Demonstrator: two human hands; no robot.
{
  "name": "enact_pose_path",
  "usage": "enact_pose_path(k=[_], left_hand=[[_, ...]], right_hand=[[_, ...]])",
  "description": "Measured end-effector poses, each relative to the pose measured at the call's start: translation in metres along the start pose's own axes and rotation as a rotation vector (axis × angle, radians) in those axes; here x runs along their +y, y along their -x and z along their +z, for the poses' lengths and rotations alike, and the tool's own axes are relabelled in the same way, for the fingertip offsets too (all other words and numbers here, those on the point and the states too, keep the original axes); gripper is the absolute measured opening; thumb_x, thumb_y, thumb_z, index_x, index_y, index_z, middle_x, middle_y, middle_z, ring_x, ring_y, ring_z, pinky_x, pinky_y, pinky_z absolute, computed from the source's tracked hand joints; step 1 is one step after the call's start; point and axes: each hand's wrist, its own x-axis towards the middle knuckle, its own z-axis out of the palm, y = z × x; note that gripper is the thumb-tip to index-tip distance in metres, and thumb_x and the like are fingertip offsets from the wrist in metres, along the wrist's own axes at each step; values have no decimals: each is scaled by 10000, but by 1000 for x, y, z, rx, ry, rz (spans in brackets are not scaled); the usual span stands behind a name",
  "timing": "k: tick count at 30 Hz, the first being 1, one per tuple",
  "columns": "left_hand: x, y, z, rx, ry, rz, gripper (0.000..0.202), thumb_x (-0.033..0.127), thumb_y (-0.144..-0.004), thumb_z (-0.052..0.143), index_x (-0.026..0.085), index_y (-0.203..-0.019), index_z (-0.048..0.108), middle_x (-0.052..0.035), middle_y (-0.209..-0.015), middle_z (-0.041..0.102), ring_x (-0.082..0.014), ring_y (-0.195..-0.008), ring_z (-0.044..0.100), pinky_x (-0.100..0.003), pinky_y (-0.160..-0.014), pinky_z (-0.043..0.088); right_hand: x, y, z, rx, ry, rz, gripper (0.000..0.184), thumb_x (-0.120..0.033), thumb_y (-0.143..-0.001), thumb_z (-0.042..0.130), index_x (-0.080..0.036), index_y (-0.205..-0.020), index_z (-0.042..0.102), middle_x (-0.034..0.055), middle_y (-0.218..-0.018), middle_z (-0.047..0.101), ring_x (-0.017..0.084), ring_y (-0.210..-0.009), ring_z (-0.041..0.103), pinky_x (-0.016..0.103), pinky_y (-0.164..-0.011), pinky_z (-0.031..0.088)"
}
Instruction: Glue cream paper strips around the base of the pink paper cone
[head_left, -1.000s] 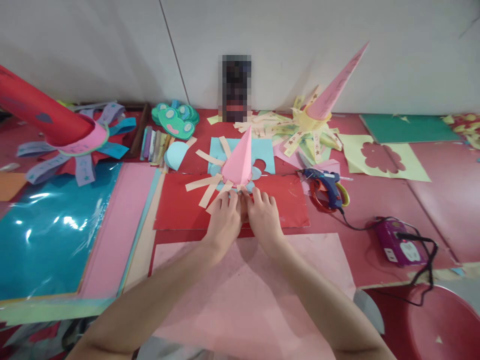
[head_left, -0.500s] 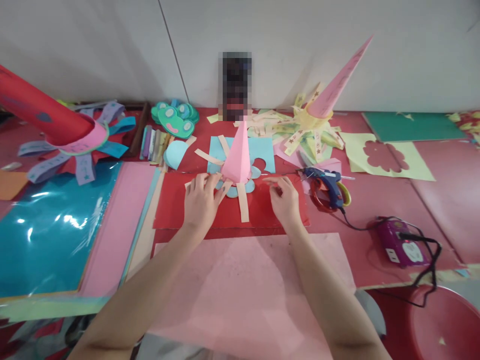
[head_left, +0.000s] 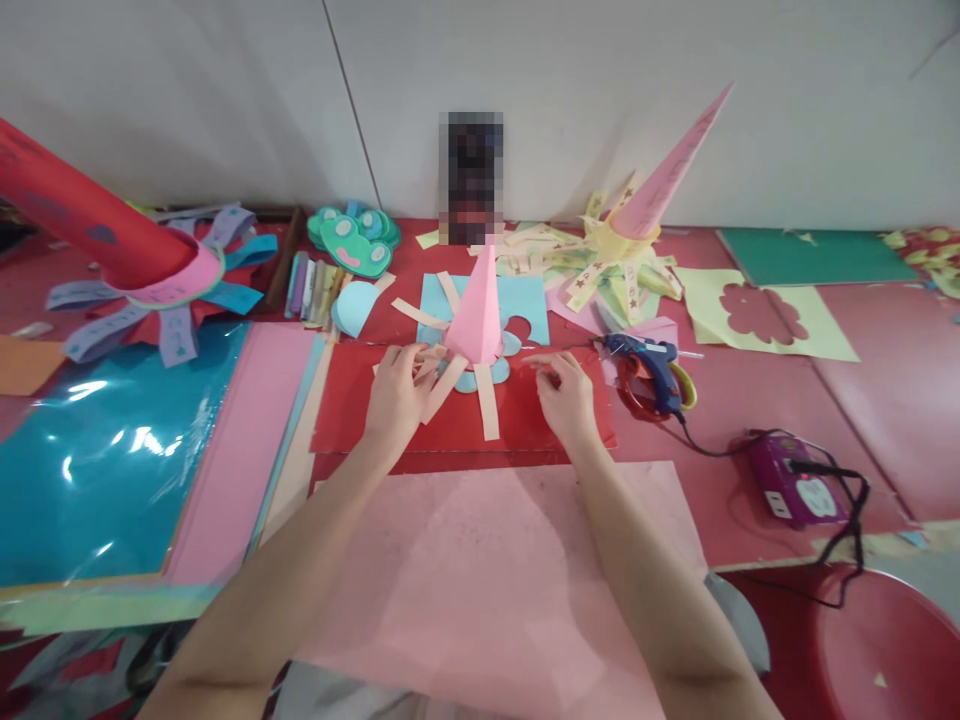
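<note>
A pink paper cone [head_left: 475, 310] stands upright on a blue scalloped paper base [head_left: 466, 378], with peach paper strips [head_left: 487, 400] spreading out around it. My left hand [head_left: 396, 395] is at the cone's left side, fingers curled in on a peach strip there; the strip's far part is hidden by the hand. To the right of the base, apart from it, my right hand [head_left: 566, 398] has its thumb and fingers drawn together. What lies between those fingertips, if anything, I cannot make out. Both hands are over a red sheet [head_left: 525, 425].
A blue glue gun [head_left: 652, 370] lies on a tape roll at right, its cord trailing near a purple power box [head_left: 796, 480]. Behind stand a finished-looking pink cone [head_left: 667, 185] and a red tube [head_left: 90, 215]. Green frog cut-outs [head_left: 356, 240] lie at back left.
My left hand has shifted slightly left, off the front-left strip, which now shows more fully. My right hand stays nearly in place. The view has moved slightly.
</note>
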Motion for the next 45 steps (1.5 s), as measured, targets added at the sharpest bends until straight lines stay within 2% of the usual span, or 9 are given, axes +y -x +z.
enact_pose_path(k=[3,7,16,23,27,32,35,40,45], left_hand=[[4,0,-2,12,18,-21,179,163,-844,574,178,-1022,587,-57,-976,598,-151,-781,630,-277,-680,528],[6,1,-1,-18,-20,-7,221,131,-808,609,181,-1022,593,-64,-1004,602,-162,-791,634,-277,-656,519],[-2,0,1,4,-64,77,210,87,-816,577,180,-1003,597,-64,-945,631,-205,-916,611,-356,-827,501],[-10,-1,5,23,-103,71,243,116,-820,587,182,-1052,620,-76,-981,562,-216,-944,587,-367,-832,513],[-16,-4,7,-13,-37,71,242,79,-814,575,189,-1021,639,-59,-966,548,-189,-910,595,-366,-848,510],[-17,-6,5,-38,52,37,174,25,-783,572,178,-833,640,-35,-906,560,-164,-849,594,-346,-827,516],[-14,-4,4,-16,57,46,167,49,-798,582,174,-898,630,-38,-910,561,-156,-828,600,-324,-796,526],[-7,-2,2,15,-77,44,258,163,-770,682,161,-1018,610,-75,-991,562,-217,-934,606,-367,-820,527],[-5,-5,-2,-37,-177,65,149,144,-819,604,163,-963,634,-76,-975,584,-226,-932,615,-327,-742,535]], right_hand=[[1,0,0,-1,-9,1,329,-99,-740,375,-189,-863,666,63,-925,629,162,-840,614,318,-785,479],[0,1,1,-9,4,-3,326,-105,-743,378,-186,-861,672,61,-918,627,162,-848,614,306,-784,473],[-2,2,0,-15,26,-6,328,-113,-753,385,-195,-865,682,56,-919,637,159,-819,610,292,-759,470],[-2,1,1,-12,37,-3,323,-118,-763,387,-192,-867,684,54,-914,636,152,-789,608,288,-758,469],[-3,1,1,-9,53,-1,324,-109,-763,391,-192,-866,687,53,-917,642,150,-775,604,282,-744,466],[-3,1,1,-19,63,-6,319,-108,-769,398,-194,-861,692,49,-918,649,145,-754,595,272,-728,461],[-3,2,0,-19,63,-4,318,-107,-769,398,-191,-857,692,51,-918,648,145,-752,594,270,-719,459],[-1,2,1,-17,50,11,323,-104,-763,398,-194,-863,692,49,-914,644,143,-750,593,270,-726,457],[1,1,3,-6,26,-18,315,-108,-765,398,-200,-852,686,46,-906,640,144,-769,599,269,-740,454]])
